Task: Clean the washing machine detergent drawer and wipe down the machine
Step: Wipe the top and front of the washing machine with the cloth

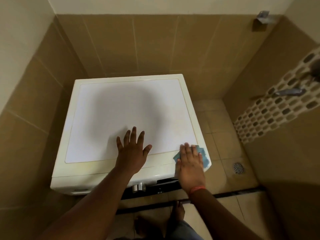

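Washing machine (131,108) top is stretching away from both hands, left hand (132,151) resting spread-fingered near its front edge while right hand (189,161) is pressing a blue cloth (205,157), fingers together, onto its front-right corner.

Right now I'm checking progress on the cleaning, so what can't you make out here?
- White washing machine front: the detergent drawer is hidden below the top's edge in the head view.
- Blue cleaning cloth: mostly covered by the flat right hand.
- Black control panel: partly behind both forearms; markings too small.
- Left hand: hides the top beneath it.
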A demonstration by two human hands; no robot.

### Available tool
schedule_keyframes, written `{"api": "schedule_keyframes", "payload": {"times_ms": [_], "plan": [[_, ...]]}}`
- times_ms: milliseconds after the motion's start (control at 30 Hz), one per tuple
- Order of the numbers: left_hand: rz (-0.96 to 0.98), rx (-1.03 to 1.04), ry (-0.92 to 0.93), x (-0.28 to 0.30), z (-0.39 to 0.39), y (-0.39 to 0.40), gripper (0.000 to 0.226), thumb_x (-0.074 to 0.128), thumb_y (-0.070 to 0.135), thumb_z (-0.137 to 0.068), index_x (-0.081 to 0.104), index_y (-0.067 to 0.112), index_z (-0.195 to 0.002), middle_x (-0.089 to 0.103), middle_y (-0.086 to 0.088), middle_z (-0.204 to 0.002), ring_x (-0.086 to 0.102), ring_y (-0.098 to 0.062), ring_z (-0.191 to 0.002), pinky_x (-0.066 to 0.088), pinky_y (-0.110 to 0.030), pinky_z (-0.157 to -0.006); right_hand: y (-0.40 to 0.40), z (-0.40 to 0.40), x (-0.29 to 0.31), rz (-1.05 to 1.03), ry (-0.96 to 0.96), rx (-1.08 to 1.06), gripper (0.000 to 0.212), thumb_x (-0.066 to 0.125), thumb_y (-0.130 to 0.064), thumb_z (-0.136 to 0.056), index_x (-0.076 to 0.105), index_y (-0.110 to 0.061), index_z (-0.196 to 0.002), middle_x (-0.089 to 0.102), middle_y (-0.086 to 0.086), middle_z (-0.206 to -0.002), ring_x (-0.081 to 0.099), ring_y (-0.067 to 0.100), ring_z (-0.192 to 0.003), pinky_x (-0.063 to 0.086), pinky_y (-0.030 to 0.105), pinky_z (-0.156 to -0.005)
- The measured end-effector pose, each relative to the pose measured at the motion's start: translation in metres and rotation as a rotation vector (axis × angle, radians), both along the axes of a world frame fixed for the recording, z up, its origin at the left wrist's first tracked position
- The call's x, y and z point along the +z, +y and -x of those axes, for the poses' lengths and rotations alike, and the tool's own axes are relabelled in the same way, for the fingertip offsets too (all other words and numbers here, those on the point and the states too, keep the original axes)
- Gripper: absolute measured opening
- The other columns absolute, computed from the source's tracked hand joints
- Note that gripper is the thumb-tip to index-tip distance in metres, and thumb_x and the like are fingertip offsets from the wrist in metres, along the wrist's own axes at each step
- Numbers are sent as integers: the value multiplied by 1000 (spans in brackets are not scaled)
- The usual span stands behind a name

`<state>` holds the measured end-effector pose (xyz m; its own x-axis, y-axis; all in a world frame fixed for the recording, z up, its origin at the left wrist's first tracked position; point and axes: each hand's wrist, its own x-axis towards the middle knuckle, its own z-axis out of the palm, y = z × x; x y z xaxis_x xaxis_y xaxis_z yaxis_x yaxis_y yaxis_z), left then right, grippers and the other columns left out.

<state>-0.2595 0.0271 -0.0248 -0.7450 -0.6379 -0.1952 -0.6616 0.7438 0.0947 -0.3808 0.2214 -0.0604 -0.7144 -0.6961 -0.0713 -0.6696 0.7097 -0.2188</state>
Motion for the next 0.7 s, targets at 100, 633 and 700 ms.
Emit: {"api": "schedule_keyframes", "payload": {"times_ms": [100,633,700], "plan": [[-7,-12,0,0,0,4,82,-6,66,-90,19,24,-156,9,-11,-164,12,-34,-150,10,-64,-116,-14,-32,1,3,-28,273,58,27,-37,-102,10,-22,-156,10,-1,-163,1,21,-151,11,49,-121],[6,76,-39,8,6,11,85,-5,64,-94,41,17,-147,32,-17,-157,34,-39,-141,25,-66,-110,-7,-30,-1,20,-22,452,62,31,-37,-98,14,-17,-155,14,5,-162,8,27,-150,19,55,-117],[15,108,-51,13,10,8,85,-6,62,-95,44,15,-146,36,-18,-154,38,-39,-139,28,-66,-108,6,-8,-2,34,18,496,61,33,-37,-99,15,-18,-155,15,3,-162,10,24,-150,19,52,-118]]}}
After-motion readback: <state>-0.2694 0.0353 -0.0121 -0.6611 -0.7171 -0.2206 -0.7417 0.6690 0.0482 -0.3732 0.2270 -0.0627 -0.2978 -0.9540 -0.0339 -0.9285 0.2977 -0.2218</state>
